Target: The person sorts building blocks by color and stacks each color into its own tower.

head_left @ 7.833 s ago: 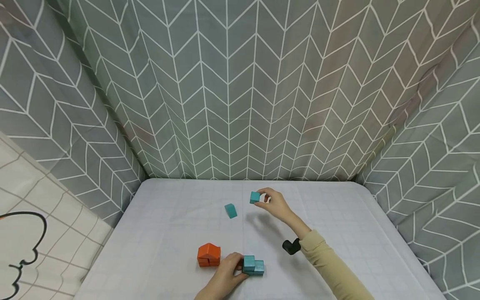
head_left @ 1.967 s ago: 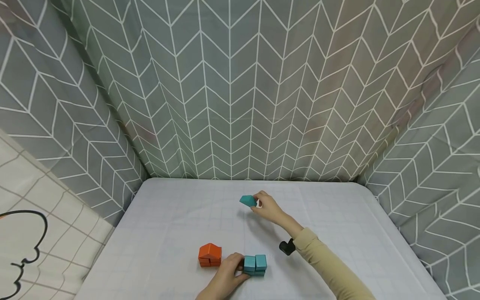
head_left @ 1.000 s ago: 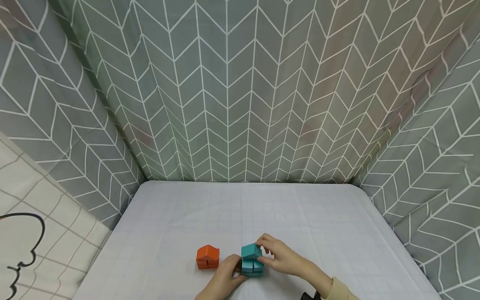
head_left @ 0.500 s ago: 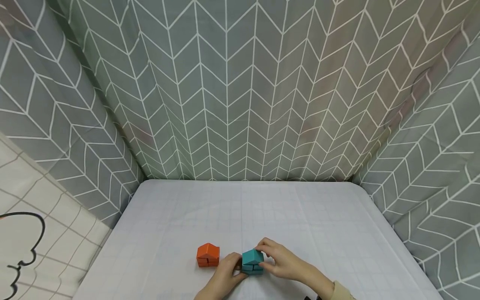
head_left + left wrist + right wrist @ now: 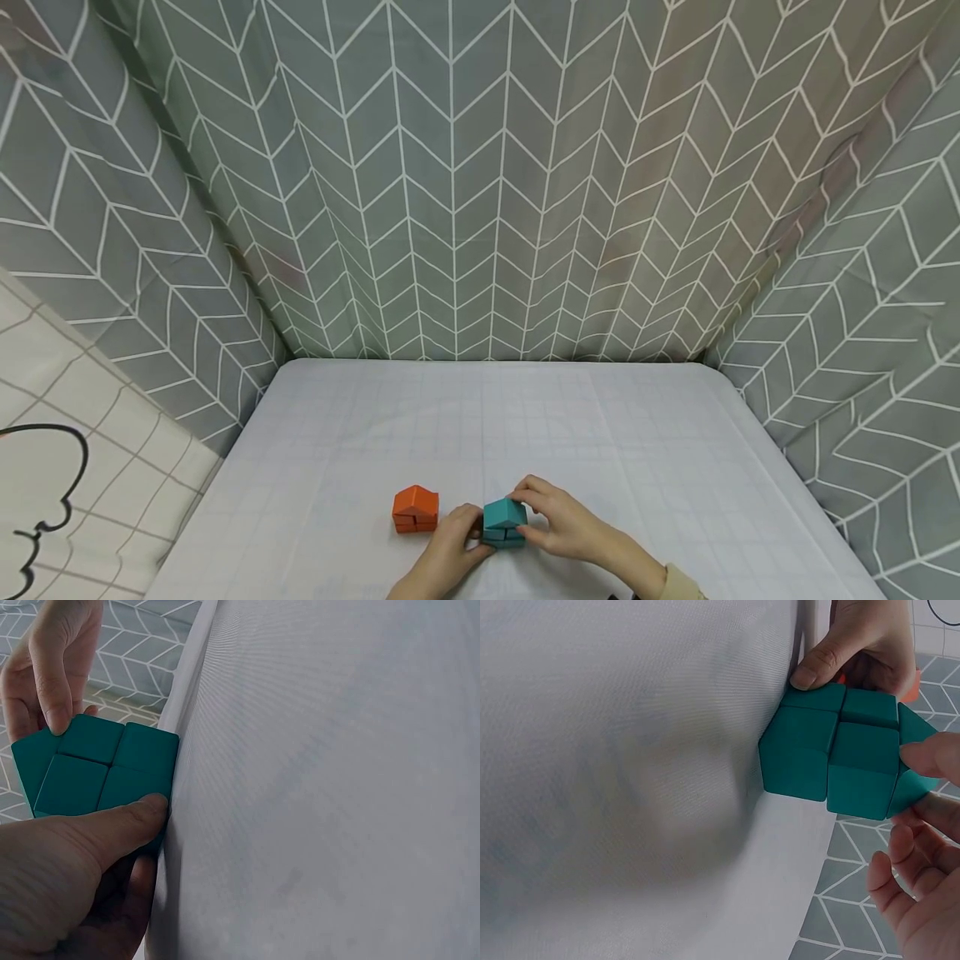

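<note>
A small house of teal blocks stands on the table, in front of me. Its lower part is two rows of teal cubes (image 5: 504,542), four faces of which show in the left wrist view. On top lies a teal roof-shaped block (image 5: 501,512). My left hand (image 5: 446,552) holds the lowest row from the left, its thumb (image 5: 142,814) on a bottom cube's face. My right hand (image 5: 564,523) pinches the roof-shaped block between thumb and index finger, its other fingers loosely curled.
To the left of my left hand stands a similar orange block house (image 5: 416,510) with a peaked top. The white-covered table (image 5: 360,433) reaches back to a grey patterned curtain (image 5: 480,183), which also lines the sides.
Over these seconds my right hand has added a teal cube, then brought the roof-shaped block from the back onto the stack. The left hand stays put; the last half second shows hardly any motion.
</note>
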`<state>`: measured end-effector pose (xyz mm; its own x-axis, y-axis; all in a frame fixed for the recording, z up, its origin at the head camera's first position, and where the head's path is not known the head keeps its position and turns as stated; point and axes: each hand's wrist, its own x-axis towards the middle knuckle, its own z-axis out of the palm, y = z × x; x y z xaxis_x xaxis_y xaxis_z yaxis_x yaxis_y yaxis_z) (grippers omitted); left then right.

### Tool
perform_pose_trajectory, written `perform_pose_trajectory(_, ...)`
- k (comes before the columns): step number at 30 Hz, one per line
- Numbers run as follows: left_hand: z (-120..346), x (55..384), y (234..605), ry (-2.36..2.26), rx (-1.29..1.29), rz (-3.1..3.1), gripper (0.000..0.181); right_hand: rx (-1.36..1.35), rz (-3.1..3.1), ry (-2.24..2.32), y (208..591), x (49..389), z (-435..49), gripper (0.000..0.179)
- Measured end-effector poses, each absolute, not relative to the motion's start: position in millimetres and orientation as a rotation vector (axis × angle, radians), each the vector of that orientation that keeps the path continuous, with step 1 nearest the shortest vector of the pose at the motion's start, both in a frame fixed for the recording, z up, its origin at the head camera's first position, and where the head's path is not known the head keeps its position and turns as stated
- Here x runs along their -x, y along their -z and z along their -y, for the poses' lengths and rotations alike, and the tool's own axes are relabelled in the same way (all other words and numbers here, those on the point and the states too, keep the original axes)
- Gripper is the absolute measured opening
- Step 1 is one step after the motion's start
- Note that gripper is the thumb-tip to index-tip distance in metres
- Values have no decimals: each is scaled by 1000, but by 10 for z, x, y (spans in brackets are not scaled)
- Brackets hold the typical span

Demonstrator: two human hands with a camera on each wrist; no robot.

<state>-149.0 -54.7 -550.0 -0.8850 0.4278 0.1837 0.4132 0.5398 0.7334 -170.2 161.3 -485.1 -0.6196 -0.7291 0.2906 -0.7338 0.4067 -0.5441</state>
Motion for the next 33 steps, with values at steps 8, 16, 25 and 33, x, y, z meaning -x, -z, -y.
perform_pose_trajectory(8, 543, 1423, 5482, -1295, -747, -2734, 30, -1364, 2618, -1018, 4877, 1637, -1621, 33)
perform_pose_trajectory(16, 538, 1364, 5484, -1315, -731, -2697, 30, -1344, 2643, -1011, 4873, 1566, -1642, 39)
perform_pose_trajectory(25, 551, 1324, 5484, -1385, -662, -2600, 42, -1258, 2686, -964, 4849, 1501, -1696, 62)
perform_pose_trajectory(33, 561, 1213, 5274, -1032, -472, -2779, 63, -1055, 2753, -875, 4678, 1563, -1829, 70)
